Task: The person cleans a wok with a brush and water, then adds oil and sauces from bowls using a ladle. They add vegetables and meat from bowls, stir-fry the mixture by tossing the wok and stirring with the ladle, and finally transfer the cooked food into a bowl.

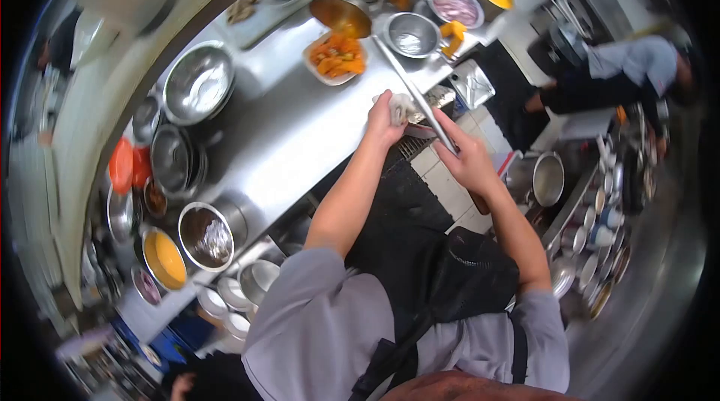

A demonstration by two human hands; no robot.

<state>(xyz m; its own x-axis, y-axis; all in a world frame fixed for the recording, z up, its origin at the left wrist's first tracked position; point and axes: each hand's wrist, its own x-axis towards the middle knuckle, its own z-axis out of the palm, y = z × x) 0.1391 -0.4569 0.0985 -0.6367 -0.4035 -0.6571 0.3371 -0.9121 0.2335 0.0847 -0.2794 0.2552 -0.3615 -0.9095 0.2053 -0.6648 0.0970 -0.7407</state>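
My right hand (471,165) is closed around the long metal handle of a ladle (409,86), with a brown grip end showing below my palm. The handle slants up and away over the steel table. At its far end the round, brownish ladle bowl (341,14) is tipped, with orange contents at its lower edge. Right below it, a white container (308,56) holds orange pieces (336,56). My left hand (386,122) is closed on a bunched white cloth (403,109), close beside the handle at the table's front edge.
A steel bowl (412,34) and a bowl of purple-pink slices (456,7) stand right of the container. Steel bowls (199,82), an orange container (121,166) and a pot of yellow liquid (164,259) line the left. A person (634,64) bends at the far right near pots (548,178).
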